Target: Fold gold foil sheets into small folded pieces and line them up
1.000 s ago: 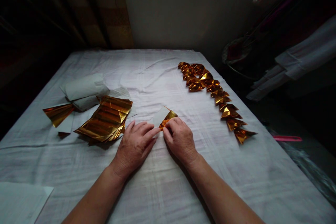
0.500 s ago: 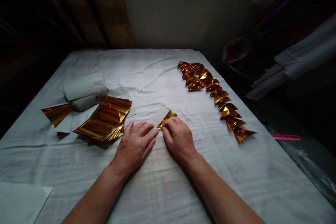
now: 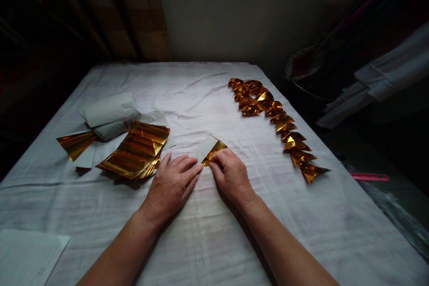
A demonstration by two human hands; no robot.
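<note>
A small sheet of gold foil paper (image 3: 210, 149), white on its back, lies partly folded on the white cloth (image 3: 208, 232). My right hand (image 3: 232, 177) is closed over its near edge, fingertips pinching the fold. My left hand (image 3: 172, 185) lies flat beside it with fingers stretched out, its fingertips touching the paper's left edge. A stack of flat gold foil sheets (image 3: 136, 152) sits just left of my left hand.
A row of several folded gold pieces (image 3: 275, 118) runs along the right side of the table. White paper wrappers (image 3: 107, 114) and a loose gold sheet (image 3: 75, 143) lie at the left. A white sheet (image 3: 27, 257) is at the near left corner. Hanging clothes (image 3: 378, 76) are beyond the right edge.
The hands have stayed on the paper, with my right fingers pressing slightly lower along the fold. The view has shifted a little.
</note>
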